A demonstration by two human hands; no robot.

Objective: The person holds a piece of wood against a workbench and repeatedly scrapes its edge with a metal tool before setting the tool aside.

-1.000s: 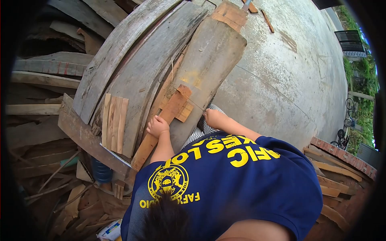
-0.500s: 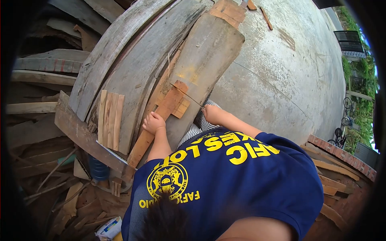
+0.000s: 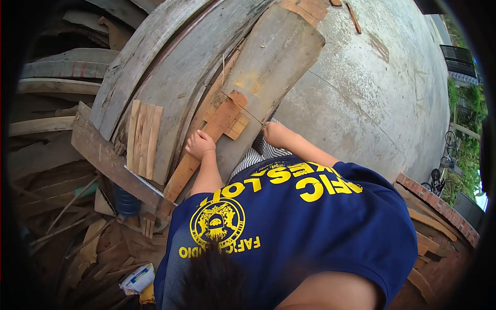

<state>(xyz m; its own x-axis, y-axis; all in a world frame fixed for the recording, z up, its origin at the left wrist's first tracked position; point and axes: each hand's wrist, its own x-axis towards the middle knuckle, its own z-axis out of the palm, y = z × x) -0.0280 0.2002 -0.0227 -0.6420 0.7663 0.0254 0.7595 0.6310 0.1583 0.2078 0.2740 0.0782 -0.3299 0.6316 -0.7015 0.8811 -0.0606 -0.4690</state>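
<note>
My left hand (image 3: pixel 200 144) is closed over a long reddish-brown wooden board (image 3: pixel 227 116), gripping it near its middle. The board lies along a wide grey plank (image 3: pixel 279 51) and crosses a small, lighter wood block (image 3: pixel 237 127). My right hand (image 3: pixel 277 135), in a fist, grips the near end of a saw (image 3: pixel 249 113). Seen edge-on, the saw shows only as a thin dark line lying across the board, close to its far end. Its handle is hidden in my fist.
Large curved grey planks (image 3: pixel 170 82) lie to the left, with several short wood strips (image 3: pixel 144 139) on them. A blue plastic container (image 3: pixel 126 201) sits below. Scrap wood covers the lower left. Concrete floor (image 3: pixel 372 93) extends right, with a brick row (image 3: pixel 439 209) beyond.
The saw has slid slightly across the board toward the upper left, with my right hand a little closer to the board. My left hand keeps its grip. The whole view has shifted slightly.
</note>
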